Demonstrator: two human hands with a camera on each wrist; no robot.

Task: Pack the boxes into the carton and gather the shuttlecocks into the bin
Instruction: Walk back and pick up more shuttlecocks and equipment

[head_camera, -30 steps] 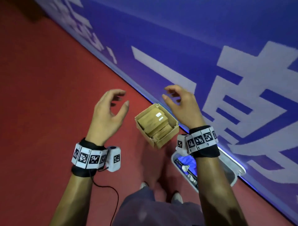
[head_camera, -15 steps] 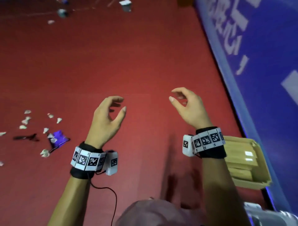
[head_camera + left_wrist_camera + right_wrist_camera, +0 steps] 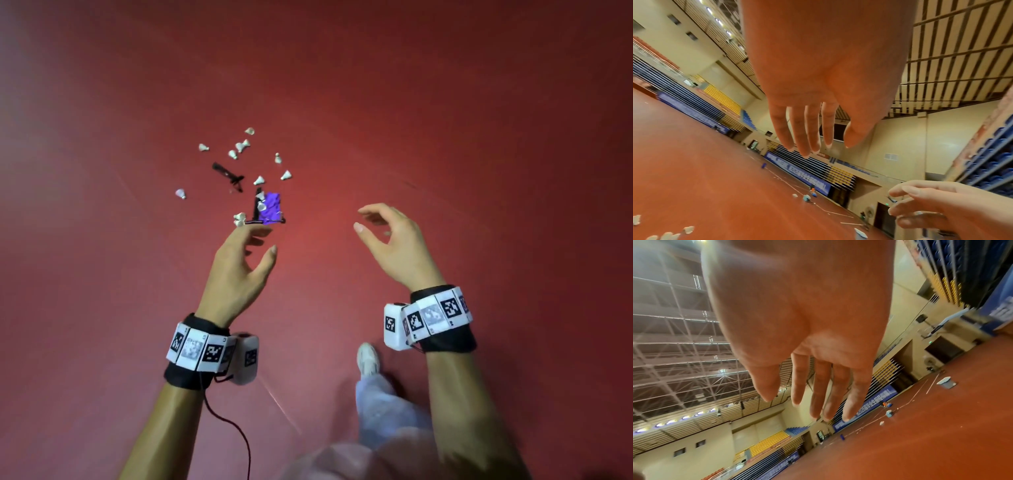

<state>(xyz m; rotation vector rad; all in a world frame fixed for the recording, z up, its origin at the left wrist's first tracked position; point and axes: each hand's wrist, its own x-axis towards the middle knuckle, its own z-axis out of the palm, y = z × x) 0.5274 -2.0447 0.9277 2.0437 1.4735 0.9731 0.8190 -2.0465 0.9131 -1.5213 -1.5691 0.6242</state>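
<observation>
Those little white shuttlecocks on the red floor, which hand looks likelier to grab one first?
Probably the left hand. It hangs empty with relaxed fingers just short of the scattered shuttlecocks. The right hand, also empty, is further to the side of them.

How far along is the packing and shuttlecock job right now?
Boxes: carton and bin are out of view, so cannot tell. In hand: nothing; left hand and right hand are empty. Left: many shuttlecocks lie scattered on the red floor near a purple item.
</observation>
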